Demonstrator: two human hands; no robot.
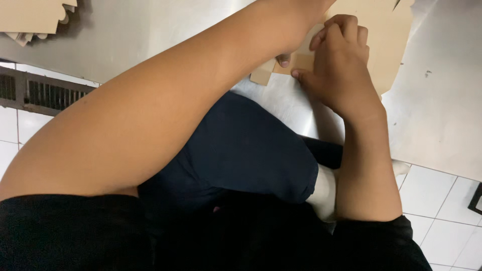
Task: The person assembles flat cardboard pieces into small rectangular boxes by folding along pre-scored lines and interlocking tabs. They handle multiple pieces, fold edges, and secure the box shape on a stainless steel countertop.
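Step in hand: I judge this to be folding or creasing a flap on the tan cardboard blank [389, 37], which lies flat on the grey metal sheet [442, 110] on the floor.
Right hand [341, 65]: knuckles up, fingers curled together and pressing down on the blank's near edge; thumb tip touches the small corner tab [262, 74].
Left hand [296, 25]: mostly hidden behind my own forearm; one fingertip shows on the blank beside the right hand. I cannot tell whether its fingers are apart or together.
Next move calls for: firm, even pressure along the fold line, with the blank held from sliding on the smooth metal.
Surroundings: stack of cardboard blanks [32, 17] at top left, well apart; floor vent grille [45, 93]; white floor tiles [437, 195].
Obstruction: my left forearm crosses the view and covers much of the work; my knee sits close under the hands.
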